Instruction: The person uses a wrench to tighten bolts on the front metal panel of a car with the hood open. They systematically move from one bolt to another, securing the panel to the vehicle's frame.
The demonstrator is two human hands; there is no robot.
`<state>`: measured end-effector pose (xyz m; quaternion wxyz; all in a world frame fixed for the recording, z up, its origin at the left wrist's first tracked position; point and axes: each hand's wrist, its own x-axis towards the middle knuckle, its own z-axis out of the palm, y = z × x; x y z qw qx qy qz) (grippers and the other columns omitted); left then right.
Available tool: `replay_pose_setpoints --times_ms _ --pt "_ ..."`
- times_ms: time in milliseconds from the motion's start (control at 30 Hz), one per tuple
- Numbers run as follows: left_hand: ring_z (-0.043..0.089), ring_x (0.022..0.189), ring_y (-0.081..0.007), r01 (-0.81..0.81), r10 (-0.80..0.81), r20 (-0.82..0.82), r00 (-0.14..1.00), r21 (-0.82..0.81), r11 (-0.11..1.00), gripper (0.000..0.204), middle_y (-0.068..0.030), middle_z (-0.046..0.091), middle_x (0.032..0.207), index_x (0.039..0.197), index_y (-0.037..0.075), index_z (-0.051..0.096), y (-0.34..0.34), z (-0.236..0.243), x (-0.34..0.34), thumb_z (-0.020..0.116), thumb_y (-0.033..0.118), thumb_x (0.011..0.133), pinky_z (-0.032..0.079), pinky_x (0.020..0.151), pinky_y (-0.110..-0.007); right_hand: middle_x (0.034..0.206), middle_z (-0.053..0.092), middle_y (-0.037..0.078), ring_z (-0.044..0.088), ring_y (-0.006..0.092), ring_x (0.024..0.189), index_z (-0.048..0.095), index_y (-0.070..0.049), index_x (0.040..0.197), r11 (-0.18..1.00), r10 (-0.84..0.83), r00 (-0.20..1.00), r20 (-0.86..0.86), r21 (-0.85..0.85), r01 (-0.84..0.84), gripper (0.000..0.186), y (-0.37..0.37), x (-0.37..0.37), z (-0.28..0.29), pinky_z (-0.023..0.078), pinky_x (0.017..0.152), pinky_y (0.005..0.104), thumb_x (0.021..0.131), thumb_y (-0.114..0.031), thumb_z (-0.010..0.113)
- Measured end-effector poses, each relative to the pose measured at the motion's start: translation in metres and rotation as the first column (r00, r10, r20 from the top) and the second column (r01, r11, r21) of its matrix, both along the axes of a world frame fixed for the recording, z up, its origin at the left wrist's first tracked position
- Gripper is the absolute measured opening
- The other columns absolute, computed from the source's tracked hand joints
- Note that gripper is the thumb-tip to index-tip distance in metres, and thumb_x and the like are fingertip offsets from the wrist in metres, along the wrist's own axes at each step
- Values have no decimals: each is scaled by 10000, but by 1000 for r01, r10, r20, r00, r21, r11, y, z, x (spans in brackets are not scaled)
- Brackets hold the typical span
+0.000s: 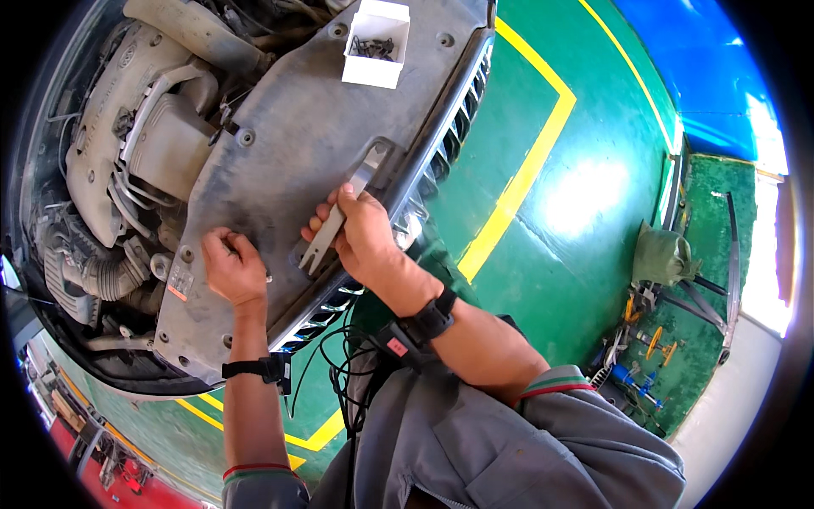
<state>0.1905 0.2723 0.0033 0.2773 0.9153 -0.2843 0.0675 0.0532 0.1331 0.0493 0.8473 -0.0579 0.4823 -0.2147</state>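
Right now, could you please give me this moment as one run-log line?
left hand: curled over grey cover, grip unclear | right hand: holding forked metal tool | white box: on cover, small dark parts inside

Between the right hand's fingers (315,223), a forked tool (331,229) is showing smooth, satin metal; beneath them, a cover panel (284,161) is looking like matt, dusty plastic.
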Motion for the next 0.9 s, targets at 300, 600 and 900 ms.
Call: replay_pose_setpoints --times_ms 300,600,900 --pt "651 772 -325 -16 16 4 1000 -58 998 71 -96 655 901 938 97 612 -1 2 2 610 154 896 517 685 -427 912 594 109 664 269 806 508 -34 988 999 23 1000 -5 -40 -24 264 -2 8 -12 620 765 455 1086 -270 440" --pt "677 789 -346 282 -245 -475 845 6 960 295 -166 701 875 949 24 656 -14 60 -37 614 314 978 519 713 -425 954 631 121 701 279 843 519 -14 1011 993 97 991 -89 -62 -103 272 -6 4 -5 626 743 439 1084 -266 447" --pt "666 767 -408 327 -161 -688 708 117 938 369 -228 679 793 872 -19 660 -12 47 -59 627 336 967 496 681 -450 1020 630 157 688 334 984 510 8 1056 984 172 985 -14 -42 -173 275 -10 -1 -12 589 866 471 1085 -249 416"
